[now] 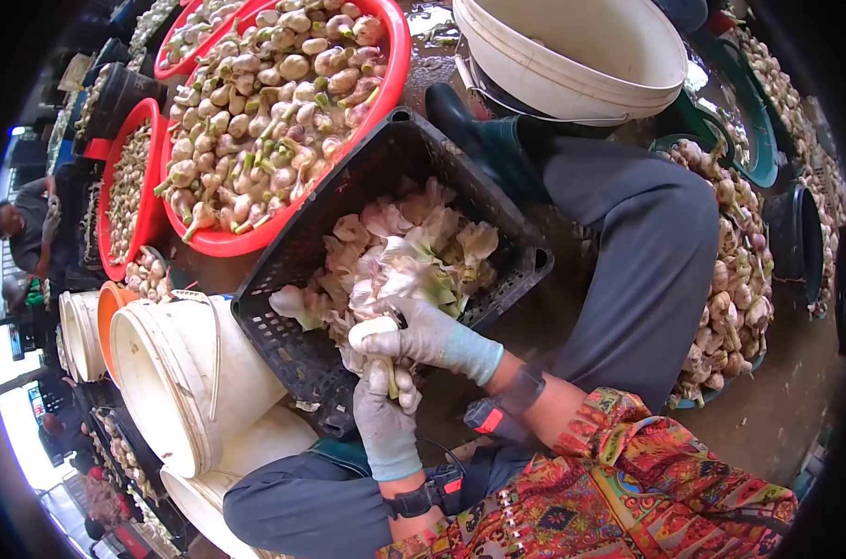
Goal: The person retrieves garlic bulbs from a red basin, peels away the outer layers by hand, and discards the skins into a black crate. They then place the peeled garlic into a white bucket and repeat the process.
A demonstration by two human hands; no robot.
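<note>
A pale, smooth garlic bulb (375, 332) sat gripped between both gloved hands, just over the near edge of a black latticed plastic crate (302, 252) heaped with papery garlic skins (400, 252). The right hand (428, 337) clasped the bulb from above; the left hand (386, 415) clenched its stem below. A round red basin (390, 79) held unpeeled bulbs; white buckets (176, 373) stood beside.

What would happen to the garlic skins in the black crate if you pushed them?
The skins look thin and papery, so they would probably crumple and scatter easily. The loose heap in the crate likely weighs very little. They seem floppy, not stiff.
</note>
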